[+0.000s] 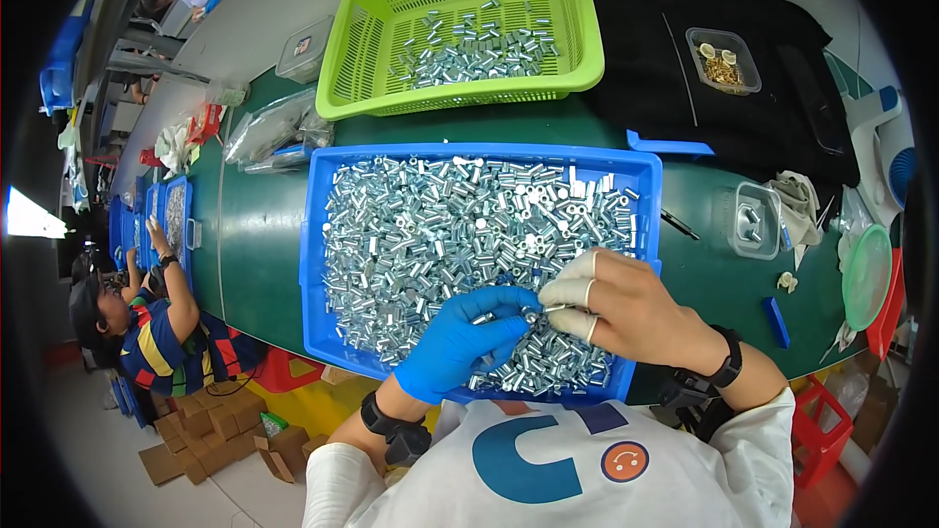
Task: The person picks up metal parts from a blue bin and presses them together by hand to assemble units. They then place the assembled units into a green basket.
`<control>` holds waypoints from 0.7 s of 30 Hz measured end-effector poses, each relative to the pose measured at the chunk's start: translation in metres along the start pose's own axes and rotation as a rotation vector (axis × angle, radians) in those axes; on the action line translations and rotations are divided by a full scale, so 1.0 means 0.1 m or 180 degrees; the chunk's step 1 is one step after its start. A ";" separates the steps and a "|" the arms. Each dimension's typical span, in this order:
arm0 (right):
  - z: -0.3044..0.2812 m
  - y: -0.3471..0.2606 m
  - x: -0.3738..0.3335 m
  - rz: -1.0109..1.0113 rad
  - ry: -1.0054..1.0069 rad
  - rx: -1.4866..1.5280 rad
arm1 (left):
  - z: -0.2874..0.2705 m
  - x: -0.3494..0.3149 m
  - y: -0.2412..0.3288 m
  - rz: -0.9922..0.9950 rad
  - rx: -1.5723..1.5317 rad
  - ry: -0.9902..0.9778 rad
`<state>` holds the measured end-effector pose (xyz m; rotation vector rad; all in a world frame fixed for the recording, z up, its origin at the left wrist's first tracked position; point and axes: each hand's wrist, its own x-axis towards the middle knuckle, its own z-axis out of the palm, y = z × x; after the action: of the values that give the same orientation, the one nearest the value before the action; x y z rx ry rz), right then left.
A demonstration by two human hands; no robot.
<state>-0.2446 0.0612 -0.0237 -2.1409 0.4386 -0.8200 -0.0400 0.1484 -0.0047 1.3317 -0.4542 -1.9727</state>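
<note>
A blue tray [311, 264] in front of me is filled with small silvery metal sleeves [421, 225]. Over its near part, my left hand [465, 337], in a blue glove, pinches one metal sleeve [531, 316] between thumb and fingers, its end facing up. My right hand [616, 305], with white finger cots on several fingertips, is closed right beside that sleeve, thumb and fingers pressed together. What lies between the right fingertips is too small and covered to make out. More sleeves lie loose under both hands.
Beyond the tray stands a green basket [460, 98] with more sleeves. A black cloth [636, 10] bears a clear box of brass-coloured parts [722, 68]. Right of the tray lie a pen [680, 225] and a small clear container [755, 223]. A co-worker [161, 318] sits at left.
</note>
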 end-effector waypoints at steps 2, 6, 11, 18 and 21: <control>0.06 -0.01 -0.03 0.0261 0.0031 0.0200 | 0.01 -0.01 -0.06 0.0108 0.0053 0.0161; 0.18 -0.06 -0.08 0.0874 0.0161 0.0667 | 0.06 -0.03 -0.08 0.0313 0.0287 0.0577; 0.26 -0.08 -0.10 0.1058 0.0328 0.0874 | 0.16 -0.07 -0.06 0.0332 0.0758 0.0955; 0.30 -0.08 -0.15 0.0984 0.0246 0.0849 | 0.12 -0.08 -0.09 0.0294 0.0710 0.0957; 0.31 -0.09 -0.16 0.0824 0.0294 0.0737 | 0.09 -0.08 -0.12 0.0262 0.0580 0.0961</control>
<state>-0.2351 0.0926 -0.0382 -1.7944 0.6227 -0.7824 -0.0510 0.1613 -0.0032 1.6657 -0.5423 -1.6581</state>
